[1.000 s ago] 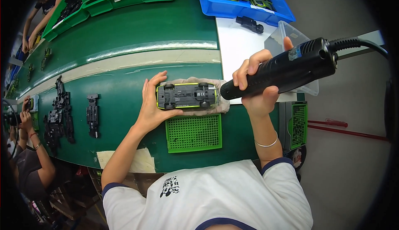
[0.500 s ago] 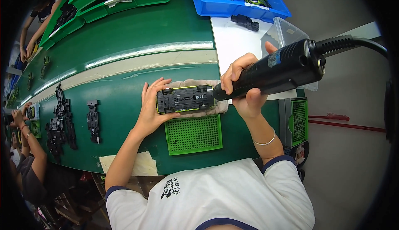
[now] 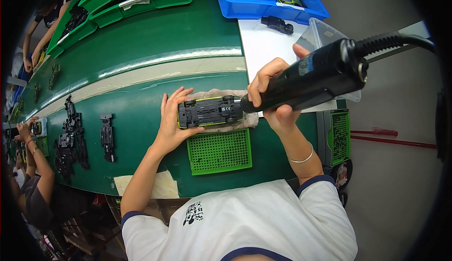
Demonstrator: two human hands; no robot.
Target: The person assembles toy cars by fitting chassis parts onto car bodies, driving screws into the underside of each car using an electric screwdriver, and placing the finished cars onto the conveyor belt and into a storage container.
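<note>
Both hands are busy: my left hand (image 3: 173,119) pins the upturned toy car (image 3: 210,111) near the surface's (image 3: 141,72) right edge, my right hand (image 3: 273,91) grips the electric screwdriver (image 3: 310,78). I judge a screw is being driven; next, the tip needs holding square on it.

Front of the toy car (image 3: 210,111): bare green belt (image 3: 141,72), free passage.
Near side: blocked by the green perforated tray (image 3: 219,150).
Left: loose black chassis parts (image 3: 107,136), possibly more, hard to see.
Right: clear plastic box (image 3: 325,37), well apart.
</note>
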